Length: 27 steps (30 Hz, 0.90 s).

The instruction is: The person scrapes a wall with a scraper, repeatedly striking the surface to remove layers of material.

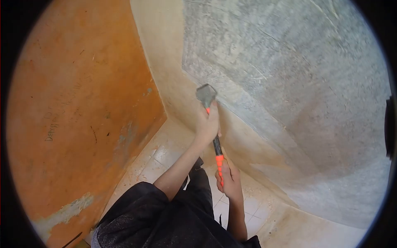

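Note:
A long-handled scraper (218, 145) with a grey head (205, 94) and a black-and-orange handle slants up in front of me. My left hand (208, 124) is closed round the upper handle, just below the head. Lower down, my right hand (229, 178) grips the orange end, fingers wrapped round it. The head overlaps the cream strip of wall (244, 131) near the edge of a rough grey patch (273, 78). Part of the handle is hidden behind my left hand.
An orange wall (87, 103) with pen marks and a chipped area (68, 213) rises on the left, meeting the cream wall in a corner. Below, pale floor tiles (155, 165) carry scattered flakes. A dark object (390, 128) shows at the right edge.

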{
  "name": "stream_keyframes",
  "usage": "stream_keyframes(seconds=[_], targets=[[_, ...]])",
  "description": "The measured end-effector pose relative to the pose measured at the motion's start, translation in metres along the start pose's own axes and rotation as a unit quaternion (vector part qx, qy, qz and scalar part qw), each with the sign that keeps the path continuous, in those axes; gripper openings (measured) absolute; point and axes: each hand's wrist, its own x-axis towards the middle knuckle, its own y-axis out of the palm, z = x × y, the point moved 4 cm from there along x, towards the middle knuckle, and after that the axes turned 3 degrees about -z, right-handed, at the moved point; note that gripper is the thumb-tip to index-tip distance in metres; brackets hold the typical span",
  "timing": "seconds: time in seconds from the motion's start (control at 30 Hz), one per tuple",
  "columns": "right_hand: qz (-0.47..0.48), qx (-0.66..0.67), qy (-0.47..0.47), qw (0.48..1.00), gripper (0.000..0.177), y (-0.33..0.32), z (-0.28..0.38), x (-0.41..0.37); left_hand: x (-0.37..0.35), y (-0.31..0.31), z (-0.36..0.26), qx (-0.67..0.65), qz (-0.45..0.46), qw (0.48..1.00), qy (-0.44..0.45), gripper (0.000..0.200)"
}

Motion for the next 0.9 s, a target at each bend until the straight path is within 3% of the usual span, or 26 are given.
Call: stream_keyframes(seconds=[0.13,0.17,0.2,0.27,0.53,0.57,0.73,0.83,0.9], targets=[[-0.007,-0.032,0.004,0.999,0.045,0.016,0.009,-0.014,0.003,-0.009,0.000,-0.024,0.008,1.000,0.014,0.026],[-0.021,-0.030,-0.061,0.997,0.047,0.015,-0.005,-0.019,-0.004,-0.005,0.002,-0.024,0.027,0.999,-0.002,0.026],[-0.015,-0.031,-0.065,0.997,0.047,0.020,0.007,-0.019,-0.007,-0.002,0.002,-0.030,0.044,0.998,-0.019,0.027],[-0.008,-0.030,0.007,0.999,0.048,0.030,0.028,-0.022,-0.002,-0.007,-0.007,-0.031,0.044,0.998,-0.027,0.026],[0.025,-0.036,-0.003,0.999,0.049,0.012,0.024,-0.009,-0.001,-0.001,-0.013,-0.026,0.029,0.999,-0.018,0.025],[0.030,-0.063,0.009,0.998,0.049,0.014,0.023,-0.003,0.012,-0.010,-0.017,-0.017,-0.013,1.000,-0.008,0.027],[0.036,-0.028,0.028,0.999,0.049,0.030,0.027,-0.011,0.007,-0.019,-0.020,0.003,-0.019,0.999,-0.051,0.031],[0.008,-0.017,0.026,0.999,0.050,0.041,0.030,-0.021,0.008,-0.014,-0.014,-0.055,0.087,0.994,-0.029,0.026],[-0.004,-0.023,0.035,0.999,0.050,0.047,0.023,-0.017,0.015,-0.022,-0.012,-0.051,0.087,0.994,-0.037,0.025]])
